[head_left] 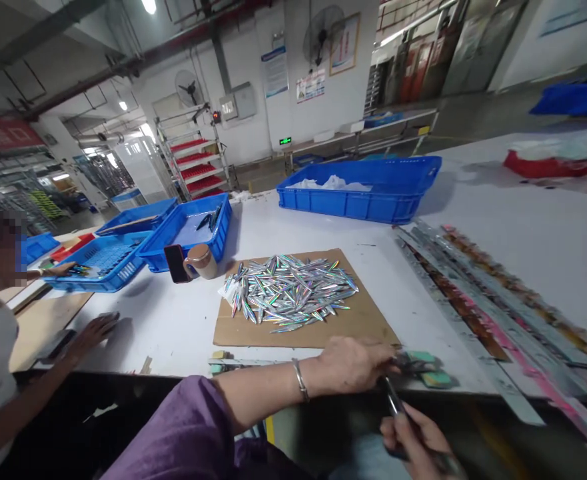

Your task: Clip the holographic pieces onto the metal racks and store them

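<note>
**Holographic strips piled on cardboard while both hands work at the table edge**

Iridescent foil pieces, narrow and pointed, lie heaped on a brown cardboard sheet in the middle of the white table. Nearer the person, at the table's front edge, the left hand reaches across with a bangle at the wrist and its fingers pressed down on a small dark piece that rests beside 2 greenish pads. Its fingers are closed onto that piece, pinning rather than lifting it. The right hand sits lower, below the table edge, wrapped around a thin dark tool whose tip points up toward the left fingers; what kind of tool it is cannot be made out.

The step in hand looks like working on 1 piece with the tool while the other hand steadies it. Any next move seems to call for a firm hold and a careful tool tip, since the fingers are just beside it.

Long glittering strips run along the right of the table. Blue crates stand farther back, with a brown mug near 1. A co-worker's hand rests on the table at the left.
</note>
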A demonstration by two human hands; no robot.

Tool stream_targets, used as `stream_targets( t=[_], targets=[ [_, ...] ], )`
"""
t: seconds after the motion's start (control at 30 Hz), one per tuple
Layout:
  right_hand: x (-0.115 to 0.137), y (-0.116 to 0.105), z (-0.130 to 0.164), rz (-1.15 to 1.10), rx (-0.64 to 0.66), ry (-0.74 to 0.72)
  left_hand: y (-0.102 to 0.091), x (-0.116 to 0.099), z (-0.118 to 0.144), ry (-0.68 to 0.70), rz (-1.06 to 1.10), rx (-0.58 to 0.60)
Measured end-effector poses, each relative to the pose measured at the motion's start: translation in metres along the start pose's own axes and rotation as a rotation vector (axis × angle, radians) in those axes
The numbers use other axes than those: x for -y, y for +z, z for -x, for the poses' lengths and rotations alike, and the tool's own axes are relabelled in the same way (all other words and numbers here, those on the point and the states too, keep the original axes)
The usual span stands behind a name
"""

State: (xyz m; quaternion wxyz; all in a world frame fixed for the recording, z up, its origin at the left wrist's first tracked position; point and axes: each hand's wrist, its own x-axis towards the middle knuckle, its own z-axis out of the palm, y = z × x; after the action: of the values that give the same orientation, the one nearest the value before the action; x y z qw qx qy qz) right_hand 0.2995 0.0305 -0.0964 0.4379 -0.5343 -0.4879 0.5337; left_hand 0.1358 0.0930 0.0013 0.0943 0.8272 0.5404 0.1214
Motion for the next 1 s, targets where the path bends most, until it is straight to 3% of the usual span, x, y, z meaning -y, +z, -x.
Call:
stream_targets(
  t=[0.13, 0.2, 0.27, 0.33, 0.4, 0.47, 0.53, 0.7, 0.8, 0.87, 1.0],
  targets=[
    [0.0, 0.009, -0.001, -0.435, 0.152, 0.145, 0.01, 0.007, 0.001, 0.011, 0.04, -0.059],
    [0.003, 0.008, 0.003, -0.551, 0.154, 0.191, 0.012, 0.009, 0.001, 0.029, 0.069, -0.084],
    [0.007, 0.004, 0.006, -0.298, 0.002, 0.052, 0.011, 0.012, 0.001, 0.046, 0.099, -0.104],
    [0.011, -0.002, 0.007, 0.187, -0.138, -0.215, 0.009, 0.015, -0.002, 0.067, 0.127, -0.119],
    [0.014, -0.006, 0.008, 0.671, -0.207, -0.441, 0.008, 0.019, -0.004, 0.089, 0.157, -0.135],
    [0.016, -0.006, 0.009, 0.993, -0.248, -0.563, 0.007, 0.021, -0.005, 0.098, 0.186, -0.149],
    [0.017, -0.002, 0.01, 1.136, -0.286, -0.612, 0.007, 0.022, -0.005, 0.096, 0.206, -0.151],
    [0.021, 0.008, 0.013, 1.197, -0.296, -0.613, 0.006, 0.021, -0.004, 0.083, 0.243, -0.138],
    [0.026, 0.006, 0.011, 1.145, -0.231, -0.543, 0.004, 0.02, -0.004, 0.084, 0.269, -0.131],
    [0.029, 0.003, 0.007, 0.947, -0.17, -0.431, 0.002, 0.02, -0.003, 0.081, 0.285, -0.131],
    [0.024, 0.0, -0.007, 0.053, 0.037, -0.03, 0.001, 0.018, 0.0, 0.067, 0.258, -0.122]
  ],
)
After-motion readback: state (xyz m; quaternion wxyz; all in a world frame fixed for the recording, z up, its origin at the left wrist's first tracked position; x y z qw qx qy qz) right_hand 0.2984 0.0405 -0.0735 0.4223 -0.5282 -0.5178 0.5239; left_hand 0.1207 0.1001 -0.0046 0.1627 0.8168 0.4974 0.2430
